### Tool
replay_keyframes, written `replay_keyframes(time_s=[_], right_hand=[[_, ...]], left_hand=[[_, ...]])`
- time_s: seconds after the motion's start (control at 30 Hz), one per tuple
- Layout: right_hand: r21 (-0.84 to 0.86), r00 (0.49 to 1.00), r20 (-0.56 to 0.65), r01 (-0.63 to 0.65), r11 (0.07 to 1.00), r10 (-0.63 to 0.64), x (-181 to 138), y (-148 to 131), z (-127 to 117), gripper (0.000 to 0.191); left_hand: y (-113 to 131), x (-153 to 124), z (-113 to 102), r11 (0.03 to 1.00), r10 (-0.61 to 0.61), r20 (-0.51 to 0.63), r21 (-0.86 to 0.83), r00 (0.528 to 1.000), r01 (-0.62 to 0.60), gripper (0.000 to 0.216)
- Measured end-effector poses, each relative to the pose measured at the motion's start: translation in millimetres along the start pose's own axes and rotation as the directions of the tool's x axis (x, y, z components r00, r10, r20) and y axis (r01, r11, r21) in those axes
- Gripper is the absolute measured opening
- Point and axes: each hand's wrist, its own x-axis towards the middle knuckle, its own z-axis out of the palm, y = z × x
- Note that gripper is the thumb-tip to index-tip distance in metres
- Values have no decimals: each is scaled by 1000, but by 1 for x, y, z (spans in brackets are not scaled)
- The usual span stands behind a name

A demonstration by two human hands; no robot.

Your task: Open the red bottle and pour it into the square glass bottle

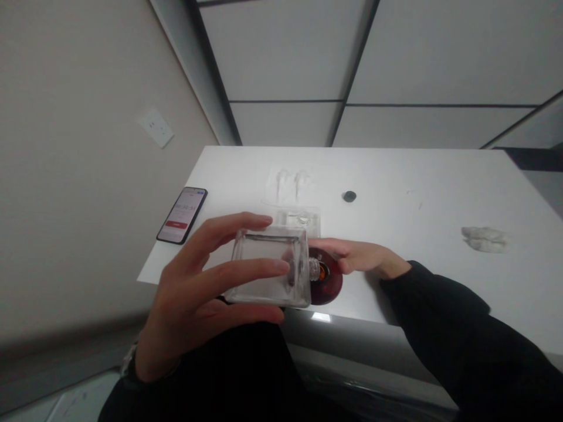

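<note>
My left hand (185,293) is wrapped round a square clear glass bottle (259,287), its fingers spread across the flat side. The bottle lies tipped on its side, with its ridged neck pointing right. That neck is at the opening of a round dark red container (331,290), where something orange shows; I cannot tell whether they touch. My right hand (358,255) grips the red container from its far side, some fingers hidden behind the glass. Just beyond the glass bottle lies a small clear plastic case (311,218), partly covered.
On the white table (387,170) are a phone (182,215) at the left, white earphones (299,179) at the back, a small dark round cap (349,196) and a crumpled tissue (484,240) at the right. A wall with a socket (157,128) stands left.
</note>
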Motion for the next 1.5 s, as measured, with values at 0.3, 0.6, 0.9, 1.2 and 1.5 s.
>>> replay_keyframes(time_s=[0.3, 0.6, 0.9, 1.2, 1.5], right_hand=[[2, 1000, -13, -7, 1000, 7, 1, -2, 2, 84], [0, 1000, -2, -3, 1000, 3, 2, -3, 1, 82], [-13, 999, -29, -33, 999, 32, 0, -2, 1, 88], [-32, 1000, -23, -4, 999, 3, 2, -4, 1, 83], [-10, 999, -28, -21, 1000, 20, 0, -2, 1, 83]], left_hand=[[1, 1, 0, 1000, 3, 3, 7, 1000, -3, 37], [1, 1, -2, 1000, 10, 10, 7, 1000, -10, 42], [2, 3, -1, 1000, -5, 23, 15, 1000, 5, 40], [4, 7, -2, 1000, -14, 53, -8, 999, 14, 35], [5, 10, -3, 1000, -8, 55, -25, 998, 10, 38]])
